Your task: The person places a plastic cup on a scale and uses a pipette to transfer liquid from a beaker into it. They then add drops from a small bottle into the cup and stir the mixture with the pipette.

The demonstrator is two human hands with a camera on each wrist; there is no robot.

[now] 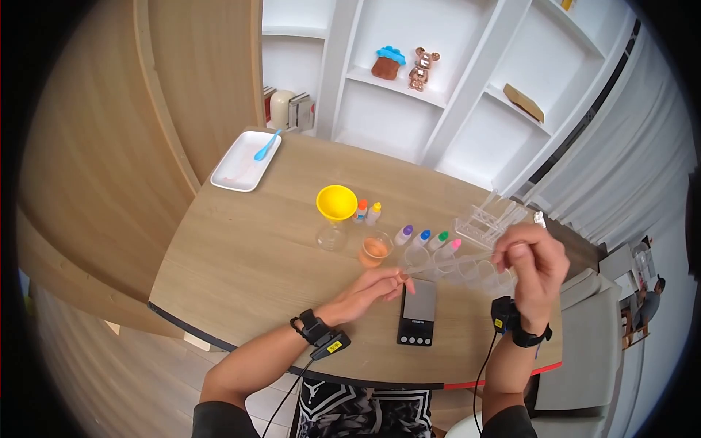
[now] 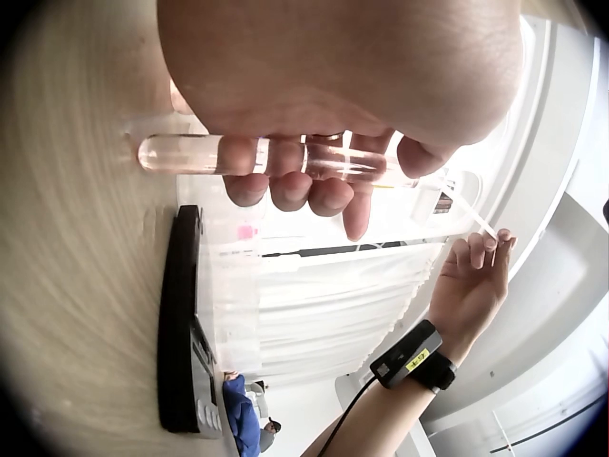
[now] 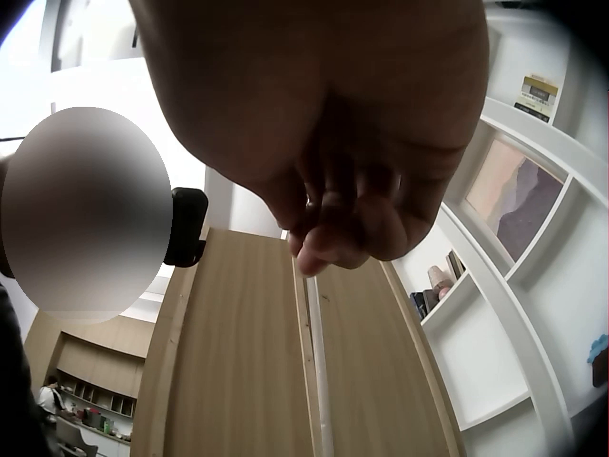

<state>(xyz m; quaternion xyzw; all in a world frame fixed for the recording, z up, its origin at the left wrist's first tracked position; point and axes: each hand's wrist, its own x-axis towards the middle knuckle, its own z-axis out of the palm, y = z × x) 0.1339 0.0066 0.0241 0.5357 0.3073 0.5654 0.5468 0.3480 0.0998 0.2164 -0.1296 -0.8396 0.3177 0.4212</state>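
Observation:
My left hand (image 1: 371, 287) is curled round a clear test tube (image 2: 181, 154) with pale pinkish liquid in it, seen lengthwise in the left wrist view. Out at the right, my right hand (image 1: 535, 266) pinches the end of a thin clear rod (image 2: 473, 211). That rod slants from the right fingertips to the tube's mouth beside the left thumb. Below the left hand lies a black digital scale (image 1: 418, 310) with a grey plate. Just beyond the left hand stands a clear cup (image 1: 374, 250) of orange liquid.
A yellow funnel (image 1: 336, 203) sits in a clear flask (image 1: 332, 237). Small dropper bottles with coloured caps, such as a purple-capped bottle (image 1: 404, 235), line the middle. Clear cups and a test tube rack (image 1: 485, 225) stand right. A white tray (image 1: 247, 162) holds a blue spoon (image 1: 267, 146).

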